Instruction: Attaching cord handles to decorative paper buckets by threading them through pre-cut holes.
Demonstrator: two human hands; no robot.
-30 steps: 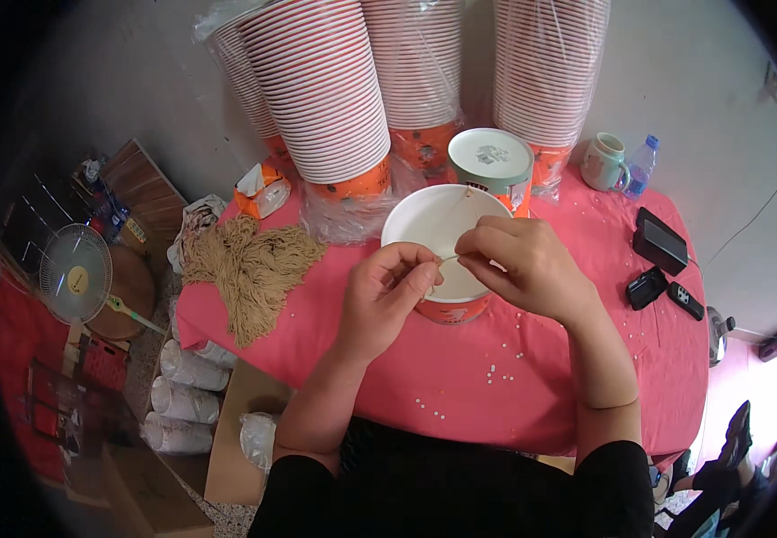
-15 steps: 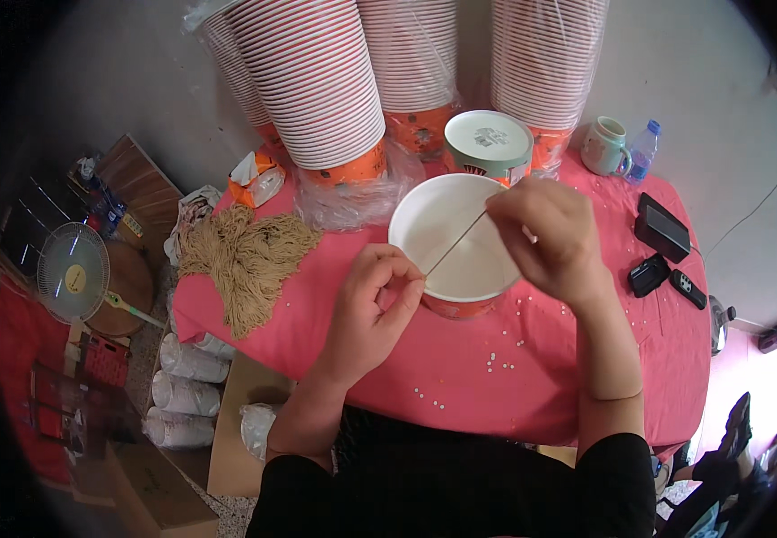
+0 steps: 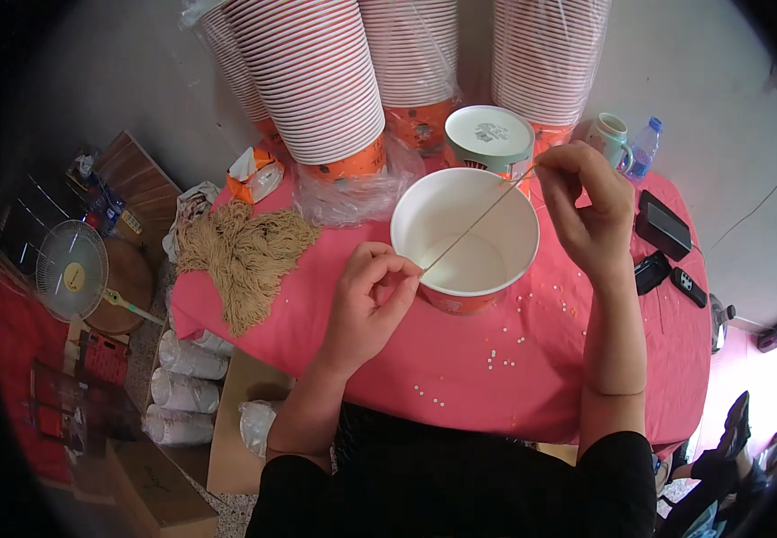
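Note:
A thin tan string point(image 3: 476, 222) is stretched slantwise above the mouth of a white-lined paper bucket point(image 3: 462, 303). My left hand point(image 3: 372, 303) pinches its lower end between thumb and fingers, right beside the bucket's near left rim. Higher up and farther right, my right hand point(image 3: 593, 211) has the other end between its fingertips, past the far right rim. The bucket stands upright, and only its bare white inside shows. A loose bundle of similar tan strings point(image 3: 249, 260) lies on the table to the left.
Tall stacks of paper buckets point(image 3: 316, 99) in clear plastic stand at the back, near a lidded green tub point(image 3: 490, 134). A mug point(image 3: 607, 136), a bottle point(image 3: 646, 145) and black devices point(image 3: 663, 229) sit on the right. Small white beads point(image 3: 496, 360) dot the pink tablecloth point(image 3: 406, 386).
My right hand has moved up and to the right, drawing out a longer stretch of string. My left hand stays almost in place, still pinching the lower end.

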